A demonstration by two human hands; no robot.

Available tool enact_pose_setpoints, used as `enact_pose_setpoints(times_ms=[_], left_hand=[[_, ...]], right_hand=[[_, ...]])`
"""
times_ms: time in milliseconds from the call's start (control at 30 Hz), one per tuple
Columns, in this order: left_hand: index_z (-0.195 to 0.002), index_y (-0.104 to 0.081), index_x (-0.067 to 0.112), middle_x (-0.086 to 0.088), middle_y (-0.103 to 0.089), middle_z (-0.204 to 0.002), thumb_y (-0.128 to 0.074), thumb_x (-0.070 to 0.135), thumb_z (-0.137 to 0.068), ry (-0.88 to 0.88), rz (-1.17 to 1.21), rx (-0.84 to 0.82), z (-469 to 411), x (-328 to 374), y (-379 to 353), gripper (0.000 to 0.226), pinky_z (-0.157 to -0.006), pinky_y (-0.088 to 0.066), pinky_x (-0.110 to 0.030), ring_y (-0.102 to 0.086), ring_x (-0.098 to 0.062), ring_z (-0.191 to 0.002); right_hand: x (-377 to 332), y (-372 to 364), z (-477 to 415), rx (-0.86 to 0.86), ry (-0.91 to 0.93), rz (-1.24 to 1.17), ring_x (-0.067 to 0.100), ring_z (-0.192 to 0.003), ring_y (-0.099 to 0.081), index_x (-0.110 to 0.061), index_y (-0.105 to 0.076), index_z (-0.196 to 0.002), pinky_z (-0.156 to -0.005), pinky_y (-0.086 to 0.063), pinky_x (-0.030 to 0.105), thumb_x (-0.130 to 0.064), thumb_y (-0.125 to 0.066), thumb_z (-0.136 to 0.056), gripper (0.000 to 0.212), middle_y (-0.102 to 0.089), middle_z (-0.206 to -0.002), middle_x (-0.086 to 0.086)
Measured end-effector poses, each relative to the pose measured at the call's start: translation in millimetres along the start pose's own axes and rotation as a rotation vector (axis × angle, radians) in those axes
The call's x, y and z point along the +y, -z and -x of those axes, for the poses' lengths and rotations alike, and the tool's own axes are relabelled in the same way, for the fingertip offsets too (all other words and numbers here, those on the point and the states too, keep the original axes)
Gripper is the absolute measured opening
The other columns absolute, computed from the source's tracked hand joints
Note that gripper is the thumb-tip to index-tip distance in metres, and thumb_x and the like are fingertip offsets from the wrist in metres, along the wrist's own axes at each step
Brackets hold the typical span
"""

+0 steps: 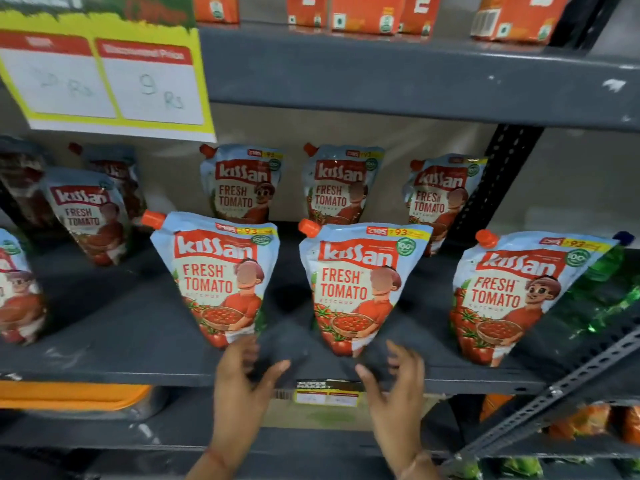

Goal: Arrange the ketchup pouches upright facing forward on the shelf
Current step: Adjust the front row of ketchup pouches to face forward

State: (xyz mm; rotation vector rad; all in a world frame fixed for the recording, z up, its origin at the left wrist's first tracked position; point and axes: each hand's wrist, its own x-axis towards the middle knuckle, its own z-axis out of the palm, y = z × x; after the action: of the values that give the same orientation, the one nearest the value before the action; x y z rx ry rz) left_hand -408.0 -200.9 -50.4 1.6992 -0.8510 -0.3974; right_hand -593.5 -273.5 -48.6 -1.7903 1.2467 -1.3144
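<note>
Both hands' grips open and empty, the left hand [242, 375] and right hand [398, 379] hover at the shelf [138, 368] front edge below two upright ketchup pouches [221, 278]; squaring each base, labels forward, should steady them

Both forearms rise from the bottom centre of the frame. The left hand [244, 372] is spread, fingers curled loosely upward, thumb angled right. The right hand [394, 375] mirrors it just beside, fingers apart, thumb pointing left, palms facing each other, nothing gripped
</note>
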Motion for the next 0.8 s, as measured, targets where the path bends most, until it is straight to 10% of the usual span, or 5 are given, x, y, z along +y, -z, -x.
enact_pose_setpoints(times_ms=[133, 333, 800], left_hand=[[-0.127, -0.039, 0.017, -0.013, -0.051, -0.123, -0.084, 0.035, -0.045, 0.054, -0.135, 0.101, -25.5, -33.1, 72.6, 0.095, -0.094, -0.046, -0.050, -0.050, -0.030, -0.112], [-0.127, -0.038, 0.022, 0.012, -0.053, -0.118, -0.086, 0.024, -0.047, -0.004, -0.003, -0.497, -105.2, -22.8, 93.9, 0.093, -0.092, -0.041, -0.021, -0.048, -0.012, -0.114], [-0.125, -0.044, 0.022, 0.008, -0.057, -0.116, -0.083, 0.029, -0.051, -0.005, 0.024, -0.440, -97.4, -35.6, 102.2, 0.083, -0.081, -0.039, -0.012, -0.054, -0.010, -0.105]], right_hand=[[-31.2, -53.3, 23.0, -0.299, 0.052, -0.038, -0.008, -0.102, -0.047, -0.030, -0.043, -0.116, -0.088, -0.038, 0.004, -0.044, -0.062, -0.078, 0.045, -0.048, -0.114, -0.001], [-65.4, -133.6, -33.3, -0.678, -0.165, -0.179, 0.015, -0.125, -0.041, -0.021, -0.031, -0.132, -0.105, -0.037, 0.035, -0.011, -0.080, -0.064, 0.085, -0.042, -0.130, -0.005], [-66.8, -152.7, -16.5, -0.594, -0.155, -0.134, 0.006, -0.116, -0.051, -0.052, -0.039, -0.109, -0.099, -0.044, 0.033, -0.025, -0.079, -0.063, 0.067, -0.055, -0.119, -0.016]])
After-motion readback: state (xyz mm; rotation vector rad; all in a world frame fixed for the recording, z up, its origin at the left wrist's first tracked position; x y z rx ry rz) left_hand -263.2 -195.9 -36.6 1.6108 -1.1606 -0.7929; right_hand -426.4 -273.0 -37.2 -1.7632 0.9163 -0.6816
